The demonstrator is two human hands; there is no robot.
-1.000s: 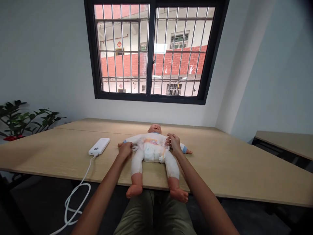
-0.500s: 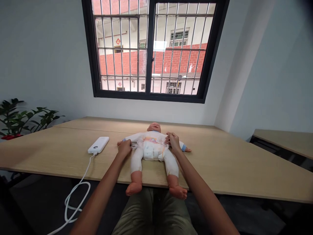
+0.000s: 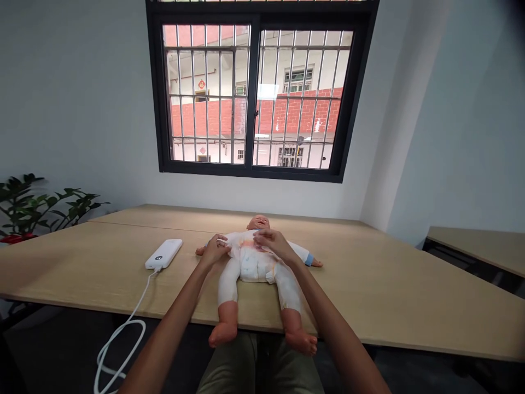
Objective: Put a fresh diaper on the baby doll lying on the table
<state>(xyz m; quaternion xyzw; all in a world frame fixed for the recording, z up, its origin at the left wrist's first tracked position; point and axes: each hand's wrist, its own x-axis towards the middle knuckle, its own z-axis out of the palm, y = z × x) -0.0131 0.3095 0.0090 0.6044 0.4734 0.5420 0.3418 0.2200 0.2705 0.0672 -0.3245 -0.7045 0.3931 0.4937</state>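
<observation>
Hands shift up toward the chest: on the desk (image 3: 82, 273), a white power bank (image 3: 163, 254) lies near a supine baby doll (image 3: 250, 265), the left hand (image 3: 214, 249) at its white bodysuit's (image 3: 241, 246) side, the right hand (image 3: 274, 243) on the chest, fingers curved, grip unclear.

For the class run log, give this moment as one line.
left hand: on bodysuit of baby doll | right hand: on doll's chest | nearby: power bank
</observation>
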